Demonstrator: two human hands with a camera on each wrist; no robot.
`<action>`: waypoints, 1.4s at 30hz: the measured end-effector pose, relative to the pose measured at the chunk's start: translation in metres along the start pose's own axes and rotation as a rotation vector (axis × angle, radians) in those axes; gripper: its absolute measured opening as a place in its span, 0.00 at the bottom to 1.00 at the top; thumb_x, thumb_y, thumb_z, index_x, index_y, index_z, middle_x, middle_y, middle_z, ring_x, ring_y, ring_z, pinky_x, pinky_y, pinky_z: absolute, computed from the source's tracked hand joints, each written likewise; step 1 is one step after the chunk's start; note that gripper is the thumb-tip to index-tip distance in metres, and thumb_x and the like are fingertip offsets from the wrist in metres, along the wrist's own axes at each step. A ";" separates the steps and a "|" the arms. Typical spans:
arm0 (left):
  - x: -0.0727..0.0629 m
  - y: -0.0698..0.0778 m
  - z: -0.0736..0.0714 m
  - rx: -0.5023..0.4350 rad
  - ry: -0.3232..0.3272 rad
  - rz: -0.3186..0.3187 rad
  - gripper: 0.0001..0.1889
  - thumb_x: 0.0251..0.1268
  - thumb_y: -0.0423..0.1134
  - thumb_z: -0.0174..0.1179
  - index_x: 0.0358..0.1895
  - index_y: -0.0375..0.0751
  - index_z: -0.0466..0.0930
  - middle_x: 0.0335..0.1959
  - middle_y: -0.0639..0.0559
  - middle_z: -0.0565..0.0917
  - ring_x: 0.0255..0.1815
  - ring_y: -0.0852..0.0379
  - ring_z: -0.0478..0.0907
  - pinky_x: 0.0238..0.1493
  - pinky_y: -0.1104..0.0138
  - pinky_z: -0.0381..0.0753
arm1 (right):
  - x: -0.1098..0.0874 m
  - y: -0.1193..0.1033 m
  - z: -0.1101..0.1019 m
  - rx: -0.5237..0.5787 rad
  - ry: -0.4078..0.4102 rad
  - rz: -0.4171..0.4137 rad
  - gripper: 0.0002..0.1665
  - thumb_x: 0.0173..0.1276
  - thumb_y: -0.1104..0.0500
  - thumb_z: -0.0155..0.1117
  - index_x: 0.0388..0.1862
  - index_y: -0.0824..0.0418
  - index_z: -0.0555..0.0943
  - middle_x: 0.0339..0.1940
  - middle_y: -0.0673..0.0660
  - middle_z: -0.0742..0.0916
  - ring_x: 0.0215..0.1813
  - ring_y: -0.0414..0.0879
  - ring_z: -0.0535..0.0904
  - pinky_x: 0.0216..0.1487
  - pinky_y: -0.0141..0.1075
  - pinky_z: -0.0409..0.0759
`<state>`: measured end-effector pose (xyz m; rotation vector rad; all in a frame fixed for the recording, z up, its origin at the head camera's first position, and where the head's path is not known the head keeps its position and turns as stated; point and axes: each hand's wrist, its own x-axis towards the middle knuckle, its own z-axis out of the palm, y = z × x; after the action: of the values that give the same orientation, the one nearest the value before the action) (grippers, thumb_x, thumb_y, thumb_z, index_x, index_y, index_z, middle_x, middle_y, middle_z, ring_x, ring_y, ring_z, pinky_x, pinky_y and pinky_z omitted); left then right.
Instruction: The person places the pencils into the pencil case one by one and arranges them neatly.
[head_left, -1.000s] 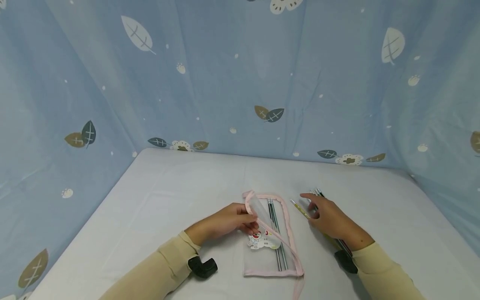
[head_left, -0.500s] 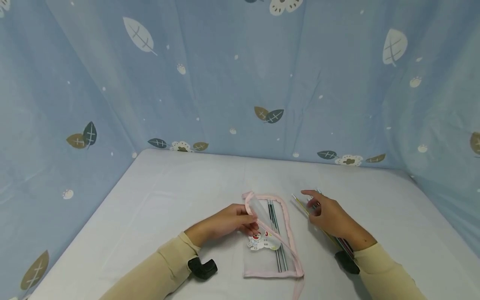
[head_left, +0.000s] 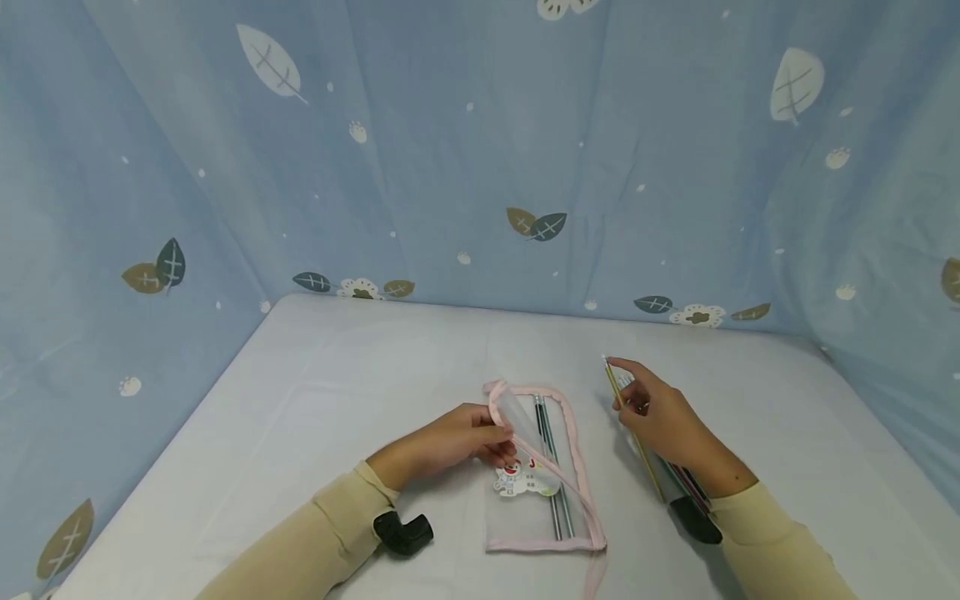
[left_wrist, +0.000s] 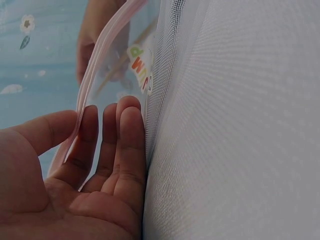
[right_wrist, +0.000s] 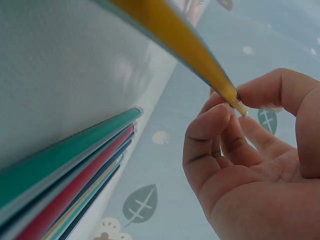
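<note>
A see-through pencil pouch [head_left: 575, 446] with pink edging lies on the table in the head view, its top flap lifted. Dark pencils [head_left: 548, 429] show inside it, near a cartoon label [head_left: 525, 479]. My left hand [head_left: 457, 442] pinches the flap's pink edge [left_wrist: 90, 82] between thumb and index finger; its other fingers extend beneath the flap. To the right of the pouch, my right hand [head_left: 663, 421] pinches a yellow pencil [head_left: 648, 465] between thumb and fingers, raised and slanted. In the right wrist view, the pencil [right_wrist: 185, 45] runs from the fingertips to the upper left.
Several more pencils [right_wrist: 75, 142], green, red and dark blue, lie side by side under my right forearm. A white cloth-covered table [head_left: 375, 367] spreads around, backed by a blue leaf-patterned curtain [head_left: 420, 150]. A pink strap [head_left: 595, 575] trails from the pouch's near corner.
My right hand has lifted the yellow pencil off the table and tilted it more upright, moving slightly up and away. My left hand and the pouch have stayed in place.
</note>
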<state>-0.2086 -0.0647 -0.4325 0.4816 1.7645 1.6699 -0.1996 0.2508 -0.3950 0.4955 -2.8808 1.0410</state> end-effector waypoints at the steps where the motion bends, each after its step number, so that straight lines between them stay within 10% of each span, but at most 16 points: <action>1: 0.000 0.000 0.000 0.001 0.002 0.001 0.13 0.76 0.36 0.54 0.47 0.26 0.78 0.39 0.43 0.85 0.40 0.59 0.85 0.47 0.67 0.88 | 0.000 0.000 0.000 0.005 0.010 -0.005 0.41 0.66 0.73 0.59 0.77 0.58 0.62 0.38 0.59 0.85 0.33 0.39 0.76 0.31 0.30 0.77; 16: 0.002 0.001 0.001 0.003 -0.003 0.002 0.13 0.76 0.36 0.53 0.48 0.25 0.78 0.39 0.45 0.85 0.40 0.60 0.85 0.46 0.67 0.87 | 0.001 -0.005 -0.002 0.292 0.008 0.060 0.51 0.69 0.73 0.52 0.83 0.46 0.44 0.44 0.71 0.80 0.34 0.58 0.85 0.30 0.38 0.86; 42: 0.000 0.000 0.000 0.011 -0.016 0.018 0.13 0.76 0.35 0.52 0.48 0.23 0.77 0.39 0.43 0.85 0.40 0.59 0.85 0.48 0.65 0.88 | 0.005 -0.027 0.017 0.505 -0.051 0.062 0.49 0.72 0.72 0.51 0.83 0.46 0.43 0.46 0.73 0.78 0.32 0.54 0.84 0.31 0.41 0.86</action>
<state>-0.2083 -0.0645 -0.4324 0.5153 1.7637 1.6647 -0.1947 0.2192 -0.3910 0.4528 -2.6690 1.8009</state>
